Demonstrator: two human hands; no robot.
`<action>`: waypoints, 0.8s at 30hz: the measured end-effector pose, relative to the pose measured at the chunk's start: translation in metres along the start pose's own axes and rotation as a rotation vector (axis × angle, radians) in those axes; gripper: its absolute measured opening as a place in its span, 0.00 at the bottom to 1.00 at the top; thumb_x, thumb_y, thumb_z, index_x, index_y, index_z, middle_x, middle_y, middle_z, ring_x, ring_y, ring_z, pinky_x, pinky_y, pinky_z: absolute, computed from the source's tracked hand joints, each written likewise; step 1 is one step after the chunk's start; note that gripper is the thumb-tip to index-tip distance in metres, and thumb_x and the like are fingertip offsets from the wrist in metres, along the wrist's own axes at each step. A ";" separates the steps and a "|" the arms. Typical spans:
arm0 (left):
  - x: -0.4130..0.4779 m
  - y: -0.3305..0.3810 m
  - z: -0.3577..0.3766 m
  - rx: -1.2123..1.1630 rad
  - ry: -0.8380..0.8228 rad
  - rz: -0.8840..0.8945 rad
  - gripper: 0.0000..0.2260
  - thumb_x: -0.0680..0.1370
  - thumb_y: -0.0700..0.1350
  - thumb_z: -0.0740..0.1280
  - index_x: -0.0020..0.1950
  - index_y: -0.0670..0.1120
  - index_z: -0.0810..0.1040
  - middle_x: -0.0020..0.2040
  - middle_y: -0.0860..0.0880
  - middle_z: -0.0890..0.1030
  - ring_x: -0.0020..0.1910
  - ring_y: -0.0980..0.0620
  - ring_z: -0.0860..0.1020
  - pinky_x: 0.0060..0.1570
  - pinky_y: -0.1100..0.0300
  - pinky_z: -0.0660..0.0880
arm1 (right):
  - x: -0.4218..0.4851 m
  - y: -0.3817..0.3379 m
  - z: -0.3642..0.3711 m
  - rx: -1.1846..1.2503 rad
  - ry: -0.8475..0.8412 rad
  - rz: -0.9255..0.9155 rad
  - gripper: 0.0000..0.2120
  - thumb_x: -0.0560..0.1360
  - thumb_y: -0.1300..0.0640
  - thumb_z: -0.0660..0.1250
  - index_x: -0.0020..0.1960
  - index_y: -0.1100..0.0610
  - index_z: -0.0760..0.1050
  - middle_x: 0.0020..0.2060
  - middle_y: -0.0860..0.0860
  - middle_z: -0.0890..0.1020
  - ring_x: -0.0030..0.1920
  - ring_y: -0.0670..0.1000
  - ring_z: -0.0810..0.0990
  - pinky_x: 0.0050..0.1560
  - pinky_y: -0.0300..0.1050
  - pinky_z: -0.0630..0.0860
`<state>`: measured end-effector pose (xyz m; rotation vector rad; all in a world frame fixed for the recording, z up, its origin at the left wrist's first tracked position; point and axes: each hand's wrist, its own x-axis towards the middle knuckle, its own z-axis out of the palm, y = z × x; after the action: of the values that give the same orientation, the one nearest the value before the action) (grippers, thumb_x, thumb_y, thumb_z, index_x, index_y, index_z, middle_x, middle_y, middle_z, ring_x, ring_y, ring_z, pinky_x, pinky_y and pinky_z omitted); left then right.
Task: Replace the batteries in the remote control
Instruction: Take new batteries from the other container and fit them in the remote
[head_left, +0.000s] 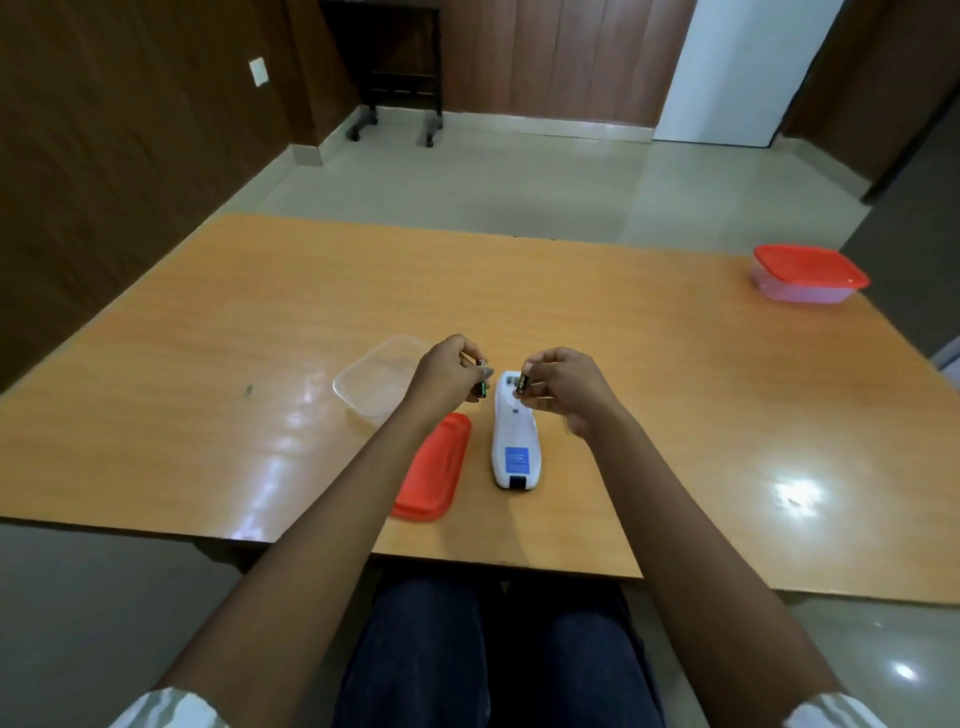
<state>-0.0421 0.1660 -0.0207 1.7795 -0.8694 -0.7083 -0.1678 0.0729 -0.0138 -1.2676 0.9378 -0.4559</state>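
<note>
A white remote control (516, 441) lies face down on the wooden table (260, 338), its battery bay open at the far end. My left hand (447, 376) pinches a dark green battery (482, 385) just left of that bay. My right hand (563, 387) grips another dark battery (522, 384) directly over the open bay. Whether any cell sits inside the bay is hidden by my fingers.
An open clear plastic box (374, 384) stands left of my left hand, and its red lid (434, 467) lies beside the remote. A closed red-lidded box (808, 275) sits at the table's far right. The table's near edge is close to my lap.
</note>
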 end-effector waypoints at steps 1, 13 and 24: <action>-0.002 0.000 0.004 -0.009 -0.007 -0.018 0.04 0.75 0.36 0.66 0.47 0.41 0.72 0.36 0.43 0.76 0.32 0.47 0.77 0.39 0.53 0.77 | 0.000 0.001 -0.004 -0.029 0.013 -0.004 0.05 0.75 0.67 0.62 0.46 0.58 0.73 0.35 0.53 0.77 0.31 0.50 0.79 0.32 0.41 0.76; -0.005 -0.004 0.015 -0.057 -0.019 -0.070 0.03 0.75 0.34 0.64 0.48 0.39 0.76 0.36 0.47 0.75 0.33 0.50 0.76 0.39 0.55 0.77 | 0.003 0.012 -0.002 0.113 0.075 0.018 0.10 0.74 0.71 0.62 0.38 0.60 0.69 0.35 0.57 0.77 0.33 0.53 0.79 0.31 0.37 0.79; -0.001 -0.001 0.023 -0.127 0.003 -0.082 0.04 0.75 0.36 0.65 0.41 0.43 0.75 0.37 0.47 0.78 0.37 0.51 0.77 0.35 0.62 0.74 | 0.001 0.013 -0.005 0.100 0.065 -0.044 0.09 0.72 0.72 0.64 0.37 0.61 0.71 0.34 0.56 0.78 0.34 0.51 0.78 0.30 0.35 0.77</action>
<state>-0.0608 0.1555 -0.0291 1.7102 -0.7364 -0.7965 -0.1739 0.0727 -0.0265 -1.1907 0.9318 -0.5742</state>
